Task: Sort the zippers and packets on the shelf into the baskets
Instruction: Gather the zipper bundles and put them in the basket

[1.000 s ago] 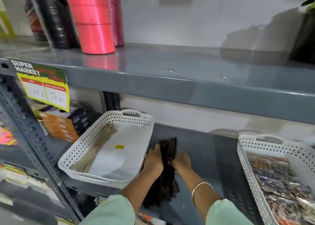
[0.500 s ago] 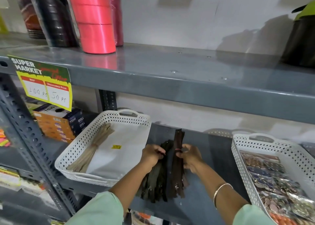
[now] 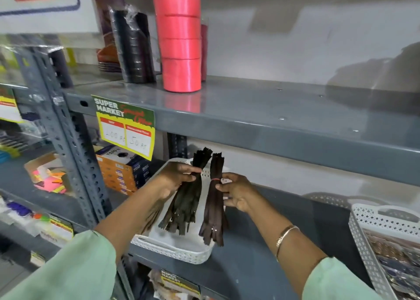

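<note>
My left hand [image 3: 176, 178] grips a bundle of dark zippers [image 3: 187, 203] and holds it upright above the left white basket [image 3: 179, 252]. My right hand [image 3: 236, 191] holds a second, dark brown zipper bundle [image 3: 214, 208] tied with a red band, just right of the first, over the basket's right rim. A second white basket [image 3: 366, 236] at the right edge of the grey shelf [image 3: 272, 238] holds several shiny packets [image 3: 395, 256]. My left arm hides most of the left basket's contents.
The upper shelf [image 3: 272, 117] juts out just above my hands and carries pink ribbon rolls [image 3: 180, 42] and black rolls [image 3: 134, 47]. A price tag [image 3: 126, 124] hangs from its edge. Orange boxes [image 3: 122, 174] sit left of the basket, behind the steel upright [image 3: 75, 145].
Both hands have lifted the two zipper bundles off the shelf floor and carried them up and left, over the left basket. The camera has swung left and up.
</note>
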